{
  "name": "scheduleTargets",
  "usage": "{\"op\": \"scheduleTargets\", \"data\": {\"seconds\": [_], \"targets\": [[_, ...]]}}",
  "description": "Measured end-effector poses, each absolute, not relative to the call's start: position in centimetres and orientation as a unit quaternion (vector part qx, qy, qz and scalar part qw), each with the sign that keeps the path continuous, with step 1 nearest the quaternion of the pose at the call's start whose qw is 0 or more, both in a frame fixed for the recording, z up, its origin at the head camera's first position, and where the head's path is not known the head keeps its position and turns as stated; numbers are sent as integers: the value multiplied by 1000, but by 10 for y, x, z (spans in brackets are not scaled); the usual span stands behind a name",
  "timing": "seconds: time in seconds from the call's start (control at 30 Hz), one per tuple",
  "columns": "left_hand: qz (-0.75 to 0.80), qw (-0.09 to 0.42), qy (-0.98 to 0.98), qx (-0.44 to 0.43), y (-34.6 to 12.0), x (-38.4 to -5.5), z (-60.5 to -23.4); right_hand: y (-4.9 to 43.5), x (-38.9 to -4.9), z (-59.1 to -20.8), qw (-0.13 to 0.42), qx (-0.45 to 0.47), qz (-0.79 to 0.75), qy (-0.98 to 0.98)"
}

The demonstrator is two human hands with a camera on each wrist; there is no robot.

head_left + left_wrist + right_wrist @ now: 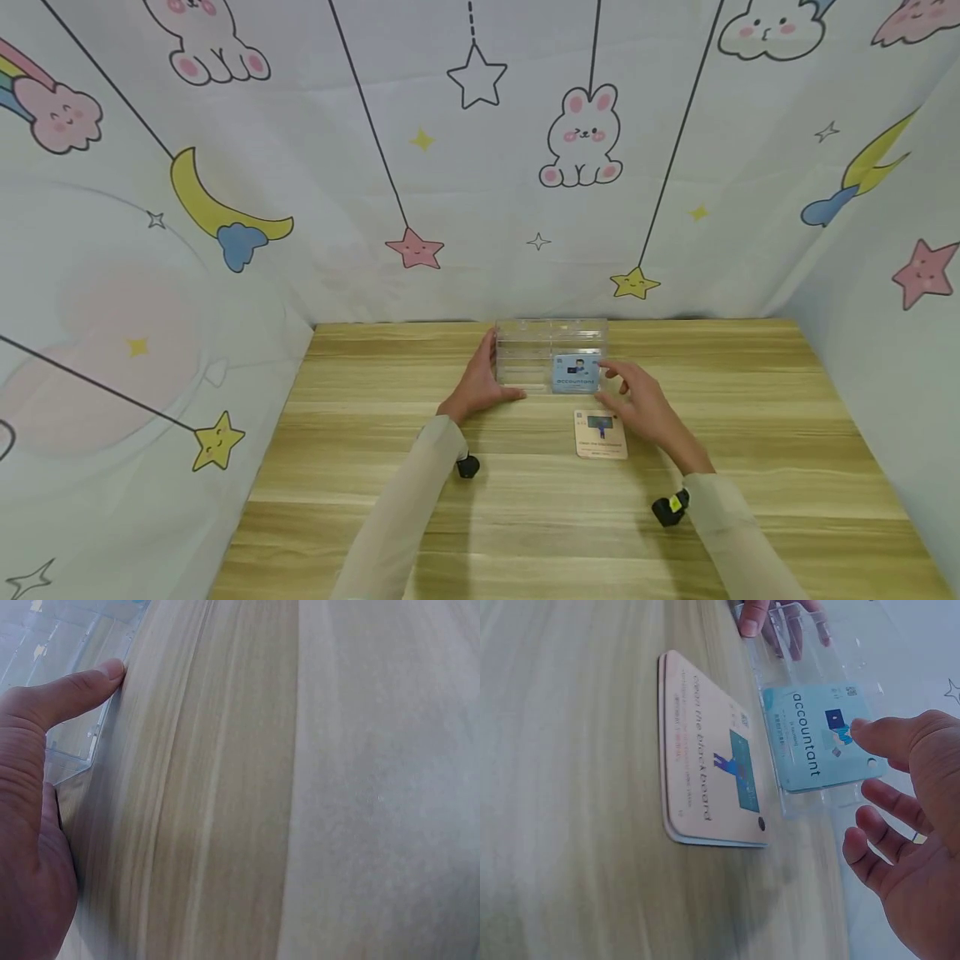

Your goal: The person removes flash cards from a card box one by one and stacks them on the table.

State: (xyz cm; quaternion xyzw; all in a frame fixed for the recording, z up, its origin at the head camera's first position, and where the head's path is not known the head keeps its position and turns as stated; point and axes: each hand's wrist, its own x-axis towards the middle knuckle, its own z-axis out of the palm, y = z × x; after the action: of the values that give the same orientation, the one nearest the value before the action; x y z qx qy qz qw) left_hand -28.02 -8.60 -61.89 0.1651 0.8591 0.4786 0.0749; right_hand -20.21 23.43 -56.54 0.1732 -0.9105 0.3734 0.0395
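My left hand [482, 379] grips a clear plastic compartment holder [523, 354] at its left side, with the thumb along the front edge. In the holder's front right compartment leans a light blue card stack [575, 374] that reads "accountant". My right hand [643, 404] is at the right side of that stack, its thumb [889, 737] extended over it and the other fingers loosely bent. Whether the thumb touches the cards I cannot tell. A peach card stack [601, 434] reading "clean the blackboard" lies on the table before the holder.
The wood-grain table [360, 500] runs back to a white cloth backdrop [480, 183] printed with rabbits, stars and moons. The holder stands close to the table's back edge. Black wrist cameras are worn on the left wrist [468, 466] and the right wrist [670, 507].
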Motion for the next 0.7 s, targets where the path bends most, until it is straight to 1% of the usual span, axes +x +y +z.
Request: {"op": "scheduleTargets", "data": {"seconds": [0.37, 0.7], "targets": [[484, 75, 855, 170, -86, -280, -619, 228, -208, -561, 21, 159, 370, -915], [486, 78, 855, 166, -86, -281, -620, 228, -211, -564, 20, 153, 372, -915]]}}
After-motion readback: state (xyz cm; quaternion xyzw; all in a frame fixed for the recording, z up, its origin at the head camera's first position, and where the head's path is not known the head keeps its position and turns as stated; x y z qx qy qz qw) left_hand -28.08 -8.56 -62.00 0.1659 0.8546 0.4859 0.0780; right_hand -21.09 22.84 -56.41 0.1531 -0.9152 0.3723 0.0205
